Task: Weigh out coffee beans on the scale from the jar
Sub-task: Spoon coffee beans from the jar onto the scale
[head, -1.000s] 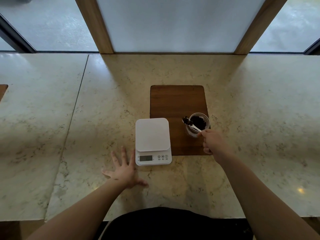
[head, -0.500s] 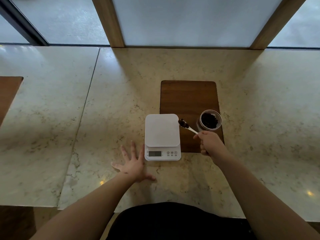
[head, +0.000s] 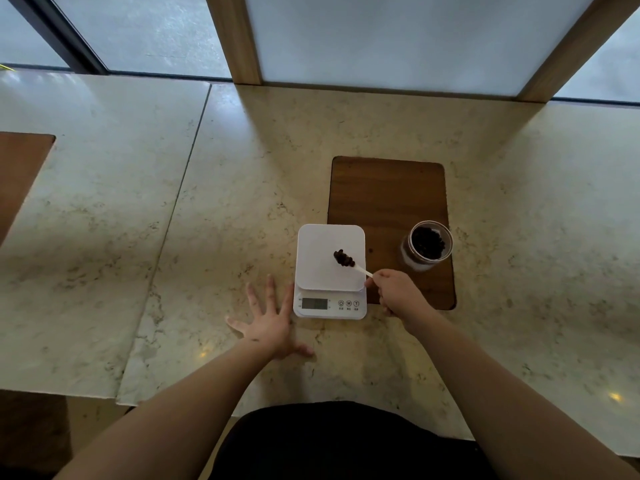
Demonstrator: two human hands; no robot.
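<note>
At the far left edge, at about nine o'clock from the scale, a corner of a second brown board [head: 20,174] lies on the marble table [head: 242,209], cut off by the frame. Nearer the middle, the left hand [head: 268,323] rests flat on the table at about seven o'clock from the scale, palm down, its fingers [head: 270,289] spread wide apart and gripping nothing; the index finger lies just beside the scale's left edge, and whether it touches cannot be told.

The white scale [head: 318,271] stands on the table with its display toward the person, its right edge over the left rim of the wooden board [head: 388,195]. The digits on the display are too blurred to read. Above the right half of the white platform a small pale spoon [head: 360,270] carries a heap of dark coffee beans [head: 344,258]; whether the bowl touches the platform is unclear.

The right hand [head: 396,291], at about four o'clock from the scale's platform, has its fingers pinched together on the spoon's handle end, the handle slanting up toward ten o'clock.

At about two o'clock from that hand, the glass jar [head: 427,249] stands upright and open on the right side of the wooden board, close to its right edge, holding more dark beans.
</note>
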